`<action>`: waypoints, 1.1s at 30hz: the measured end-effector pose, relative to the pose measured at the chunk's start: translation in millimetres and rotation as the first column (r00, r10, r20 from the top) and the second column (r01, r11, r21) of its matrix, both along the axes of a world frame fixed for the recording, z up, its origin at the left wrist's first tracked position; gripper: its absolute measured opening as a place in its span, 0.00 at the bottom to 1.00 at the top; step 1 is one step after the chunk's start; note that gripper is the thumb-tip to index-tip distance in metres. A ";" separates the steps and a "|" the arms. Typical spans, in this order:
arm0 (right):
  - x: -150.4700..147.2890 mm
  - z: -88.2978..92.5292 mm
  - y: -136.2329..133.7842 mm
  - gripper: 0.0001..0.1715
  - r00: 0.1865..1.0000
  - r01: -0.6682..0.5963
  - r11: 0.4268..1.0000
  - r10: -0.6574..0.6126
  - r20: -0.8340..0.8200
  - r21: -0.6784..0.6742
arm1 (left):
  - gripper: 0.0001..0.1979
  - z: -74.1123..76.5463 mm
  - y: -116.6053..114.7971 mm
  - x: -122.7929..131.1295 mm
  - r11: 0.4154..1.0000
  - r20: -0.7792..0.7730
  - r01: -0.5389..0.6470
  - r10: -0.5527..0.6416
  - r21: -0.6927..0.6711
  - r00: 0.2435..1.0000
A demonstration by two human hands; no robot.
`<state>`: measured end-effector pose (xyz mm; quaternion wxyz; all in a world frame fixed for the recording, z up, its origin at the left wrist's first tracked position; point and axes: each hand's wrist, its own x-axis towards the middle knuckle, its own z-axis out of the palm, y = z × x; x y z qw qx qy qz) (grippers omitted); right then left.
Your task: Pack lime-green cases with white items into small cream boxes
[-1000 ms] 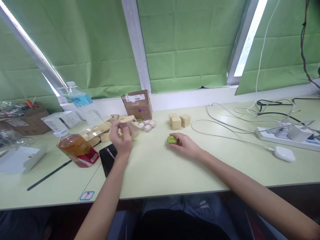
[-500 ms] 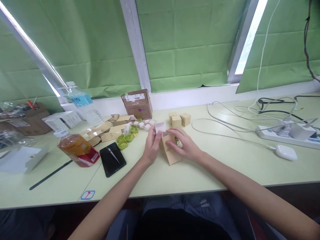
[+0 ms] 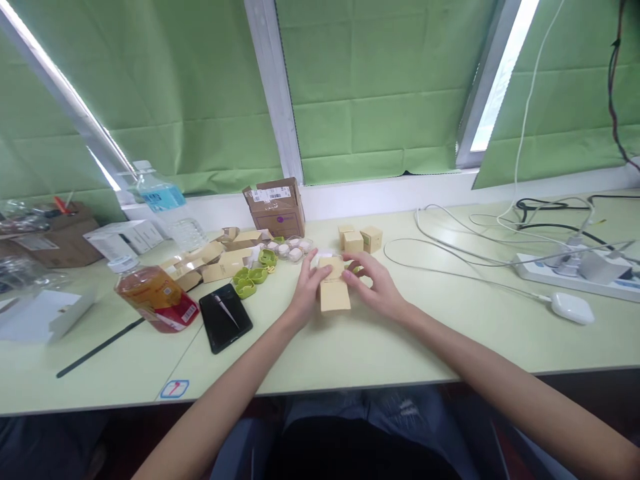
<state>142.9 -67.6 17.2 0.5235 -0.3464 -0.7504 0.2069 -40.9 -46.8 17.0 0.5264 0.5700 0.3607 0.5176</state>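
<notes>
A small tan cardboard box (image 3: 335, 295) is held between both hands above the middle of the table, one flap hanging toward me. My left hand (image 3: 305, 291) grips its left side, with the thumb on the card. On the right side, my right hand (image 3: 374, 285) has its fingertips on the box, and a bit of green shows beneath those fingers. Just behind the hands stand several small closed tan boxes (image 3: 353, 241). To the left lie green clover-shaped pieces (image 3: 245, 287), white round pieces (image 3: 295, 254) in clear plastic and opened tan cartons (image 3: 225, 266).
A black tablet (image 3: 225, 319) with a pen on it, a red-labelled drink bottle (image 3: 157, 298) and a water bottle (image 3: 170, 207) are at left. A brown carton (image 3: 276, 210) stands by the window. Cables and a power strip (image 3: 560, 268) lie at right.
The tan box has turned in my hands; its flap now hangs toward me, and the open white-lined end is mostly hidden. My right-hand fingers have shifted to its side.
</notes>
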 end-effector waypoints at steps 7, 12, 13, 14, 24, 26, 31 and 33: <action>3.9 1.3 -2.6 0.38 0.968 -0.077 0.964 0.012 0.250 0.253 | 0.38 12.7 -4.9 0.2 0.985 0.162 0.132 -0.112 -0.113 0.980; 7.3 1.2 0.9 0.54 0.938 -0.150 0.953 0.052 0.342 0.264 | 0.44 13.9 -9.6 2.6 0.986 0.186 0.142 -0.124 -0.088 0.975; 7.8 1.6 1.2 0.58 0.933 -0.157 0.957 0.063 0.353 0.245 | 0.44 13.5 -9.7 2.7 0.987 0.177 0.140 -0.125 -0.078 0.976; 8.2 2.0 1.5 0.62 0.930 -0.162 0.960 0.072 0.359 0.227 | 0.44 13.2 -9.8 2.5 0.989 0.164 0.134 -0.122 -0.065 0.979; 8.0 -1.2 4.6 0.48 0.940 -0.150 0.958 0.062 0.336 0.244 | 0.35 11.6 -15.2 4.6 0.995 0.112 0.094 -0.095 0.019 0.989; 6.5 -3.0 5.3 0.40 0.968 -0.112 0.971 0.058 0.243 0.213 | 0.29 8.4 -15.5 6.4 0.996 0.098 0.086 -0.089 0.036 0.991; 4.6 -2.7 4.1 0.33 0.995 -0.098 0.991 0.100 -0.018 0.088 | 0.24 12.1 -20.0 3.1 0.960 -0.121 0.002 0.033 0.279 0.992; 4.7 -1.9 2.3 0.32 0.989 -0.099 0.995 0.100 -0.105 0.011 | 0.24 19.1 -22.8 -1.9 0.891 -0.244 -0.026 0.153 0.454 0.958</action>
